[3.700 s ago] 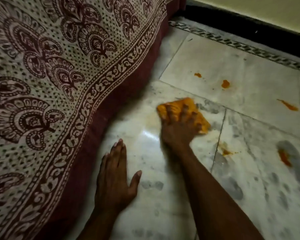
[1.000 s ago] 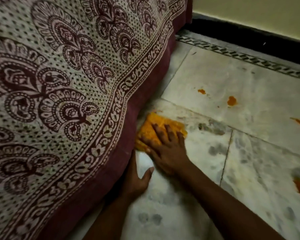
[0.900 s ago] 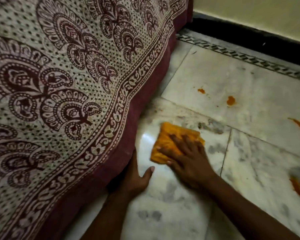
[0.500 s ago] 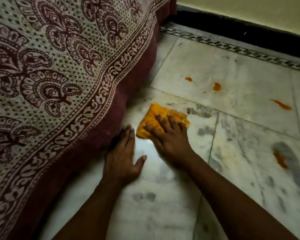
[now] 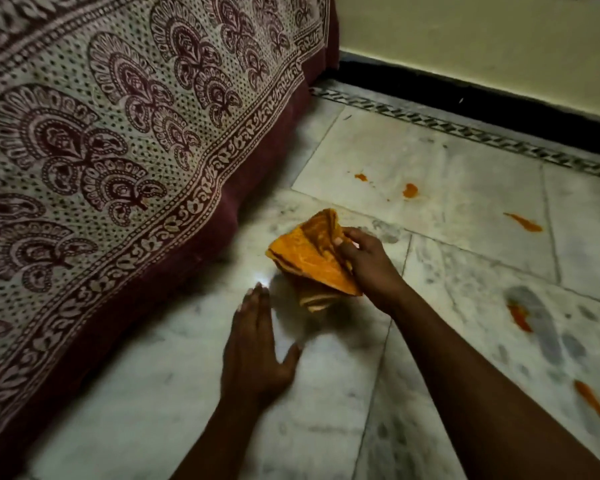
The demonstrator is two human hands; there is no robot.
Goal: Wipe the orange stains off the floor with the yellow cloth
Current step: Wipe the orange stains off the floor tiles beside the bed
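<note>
Cloth (image 5: 309,258) lifted off floor (image 5: 326,393), pinched at its right edge by right hand (image 5: 371,265), thumb on top, fingers curled under. Hangs limp in folds: soft, light, probably damp and stain-soaked. Best gripped by bunching the middle, clean face down, palm pressing flat. Left hand (image 5: 257,355) flat on floor just beside cloth, fingers together, thumb out. Stains (image 5: 410,190) still on far tiles, well apart from cloth. Bedspread (image 5: 118,150) draped at left.
</note>
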